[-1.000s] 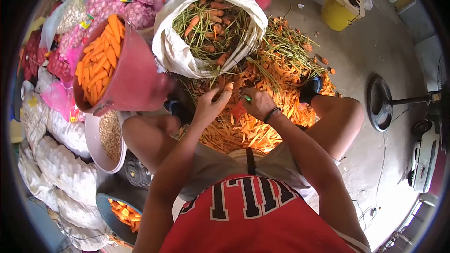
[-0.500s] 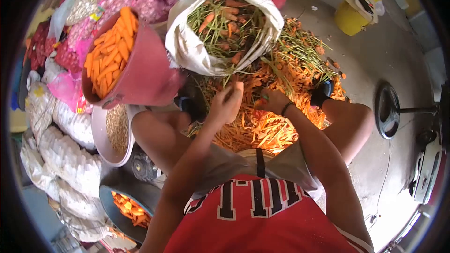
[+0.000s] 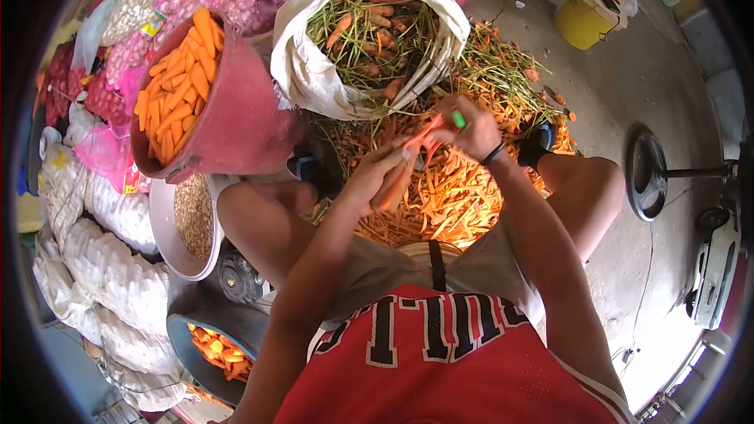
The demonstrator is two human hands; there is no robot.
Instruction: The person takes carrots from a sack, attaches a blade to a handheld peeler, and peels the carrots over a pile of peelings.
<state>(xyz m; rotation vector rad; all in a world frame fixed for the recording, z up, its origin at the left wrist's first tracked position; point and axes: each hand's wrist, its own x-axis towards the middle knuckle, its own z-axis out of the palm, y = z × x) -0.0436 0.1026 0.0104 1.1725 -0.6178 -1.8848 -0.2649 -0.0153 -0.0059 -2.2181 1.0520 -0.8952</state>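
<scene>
My left hand (image 3: 372,177) is wrapped round a carrot (image 3: 398,182), which points up and to the right. In my right hand (image 3: 473,132) is a peeler (image 3: 459,118); its green end shows between the fingers, and its working end lies against the carrot's upper part. Most of the peeler is hidden by my fingers. Beneath both hands spreads a heap of orange carrot peelings (image 3: 459,200). Just beyond stands a white woven sack (image 3: 302,86), its rim rolled down, holding unpeeled carrots (image 3: 378,35) among green stalks.
A red tub (image 3: 243,122) of peeled carrots (image 3: 182,94) leans at the left. Below it sit a basin (image 3: 166,228) of pale kernels and a dark container (image 3: 184,353) with carrot pieces. White sacks (image 3: 114,259) line the left edge. A yellow bucket (image 3: 577,22) stands back right.
My right hand has moved up and turned, bringing the peeler's green end into view. My left hand has tilted, so the carrot in it now shows along its length, touching the peeler.
</scene>
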